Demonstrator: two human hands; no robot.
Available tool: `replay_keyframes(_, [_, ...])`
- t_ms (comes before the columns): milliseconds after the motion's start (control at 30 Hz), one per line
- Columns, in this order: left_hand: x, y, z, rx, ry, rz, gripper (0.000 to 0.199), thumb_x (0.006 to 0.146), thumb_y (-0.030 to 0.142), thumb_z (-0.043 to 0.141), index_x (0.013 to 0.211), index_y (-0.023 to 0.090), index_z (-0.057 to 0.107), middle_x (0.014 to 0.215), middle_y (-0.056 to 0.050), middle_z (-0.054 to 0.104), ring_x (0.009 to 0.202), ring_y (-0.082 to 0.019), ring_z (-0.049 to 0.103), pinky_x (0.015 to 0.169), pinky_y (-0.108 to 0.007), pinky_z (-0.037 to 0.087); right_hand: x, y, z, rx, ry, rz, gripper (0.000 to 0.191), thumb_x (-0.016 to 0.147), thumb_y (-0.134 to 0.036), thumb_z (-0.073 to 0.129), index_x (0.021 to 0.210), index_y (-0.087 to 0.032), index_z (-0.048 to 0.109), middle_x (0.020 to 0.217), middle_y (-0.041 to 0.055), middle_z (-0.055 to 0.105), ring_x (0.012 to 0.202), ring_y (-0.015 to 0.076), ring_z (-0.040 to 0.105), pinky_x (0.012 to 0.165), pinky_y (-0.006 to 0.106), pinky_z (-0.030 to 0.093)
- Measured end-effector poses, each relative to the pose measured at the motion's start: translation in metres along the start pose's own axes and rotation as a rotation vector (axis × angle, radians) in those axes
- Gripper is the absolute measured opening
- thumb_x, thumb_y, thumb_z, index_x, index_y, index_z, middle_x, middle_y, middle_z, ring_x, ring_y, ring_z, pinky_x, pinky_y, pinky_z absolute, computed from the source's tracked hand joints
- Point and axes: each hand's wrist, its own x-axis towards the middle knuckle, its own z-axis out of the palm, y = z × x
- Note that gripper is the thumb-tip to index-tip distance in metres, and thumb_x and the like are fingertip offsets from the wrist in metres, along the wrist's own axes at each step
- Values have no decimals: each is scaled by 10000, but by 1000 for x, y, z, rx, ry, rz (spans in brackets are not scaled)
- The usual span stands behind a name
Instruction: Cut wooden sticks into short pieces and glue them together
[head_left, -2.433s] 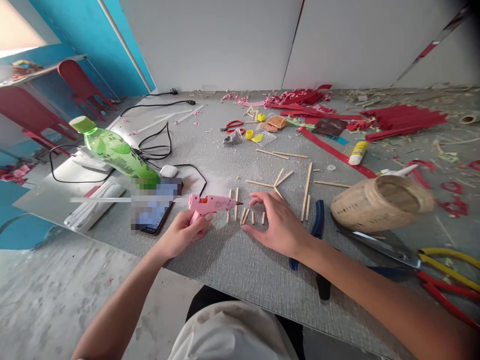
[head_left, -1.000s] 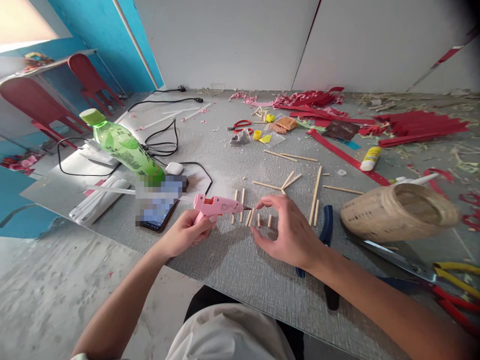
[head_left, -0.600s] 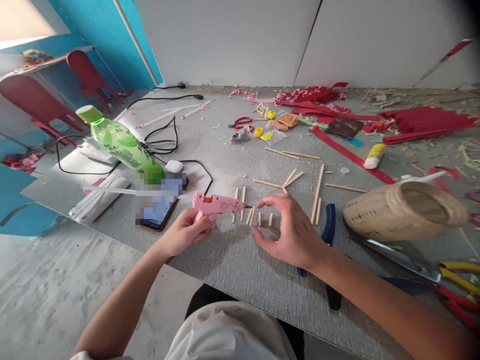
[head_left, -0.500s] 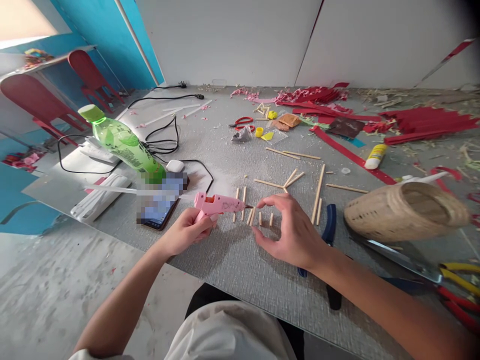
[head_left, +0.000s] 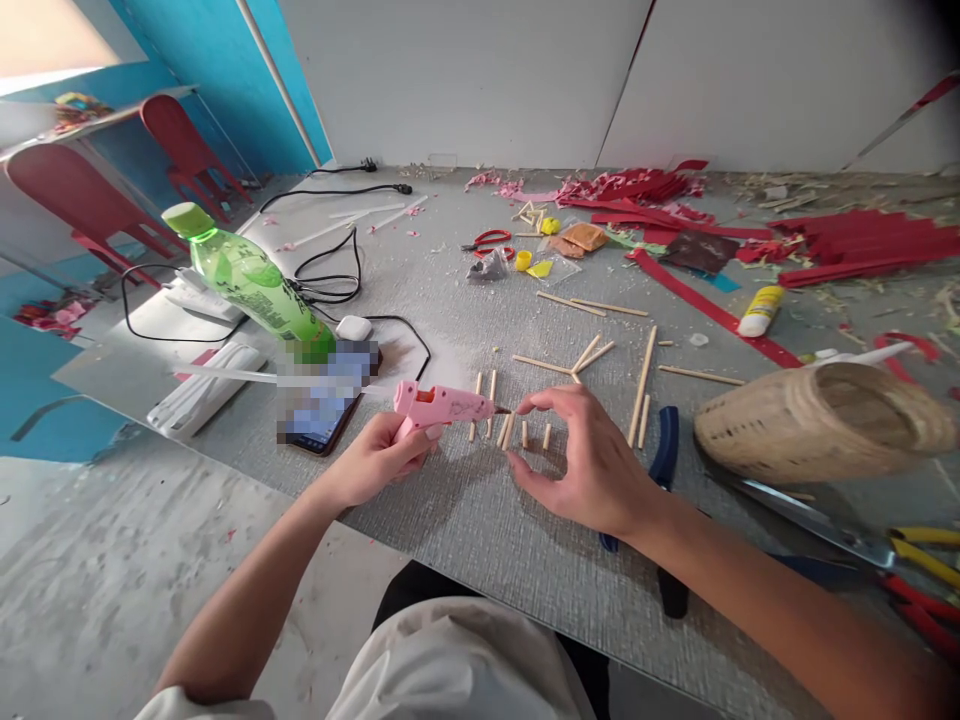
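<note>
My left hand (head_left: pixel 379 460) is wrapped around the handle of a pink hot glue gun (head_left: pixel 450 404). A long clear glue stick (head_left: pixel 225 373) sticks out of its back end over the phone. The nozzle points right, its tip close to the fingertips of my right hand (head_left: pixel 592 455). Thumb and forefinger of that hand are curved, with a short wooden stick (head_left: pixel 508 432) held endwise between their tips; the nozzle is by its upper end. Several more cut sticks (head_left: pixel 547 437) lie around it on the grey table. A Y-shaped group of sticks (head_left: pixel 544 365) lies just beyond.
Left: a green bottle (head_left: pixel 255 280), phone (head_left: pixel 330 405), white power strip (head_left: pixel 206 390) and black cable (head_left: pixel 356 265). Right: a wooden jar (head_left: pixel 787 425) on its side, blue-handled pliers (head_left: pixel 664 445), large scissors (head_left: pixel 825 520). Behind: red paper strips (head_left: pixel 862 245), glue bottle (head_left: pixel 760 311), small red-handled scissors (head_left: pixel 493 238).
The view has shifted slightly, so everything sits a little further right. Both hands, the glue gun and the sticks keep nearly the same positions relative to one another.
</note>
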Motion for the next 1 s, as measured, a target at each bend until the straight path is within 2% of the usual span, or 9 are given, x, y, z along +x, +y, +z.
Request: replay_keyframes(1000, [-2,-1,0,-25,-32,9,491,961,567,618,694,210,413,587,72,367,476,-51,276,422,-194,185,1,2,1,-9,28,22,597,888,-203,741,1359,-242,377,1138,130,658,1042,312,636,905,525,584])
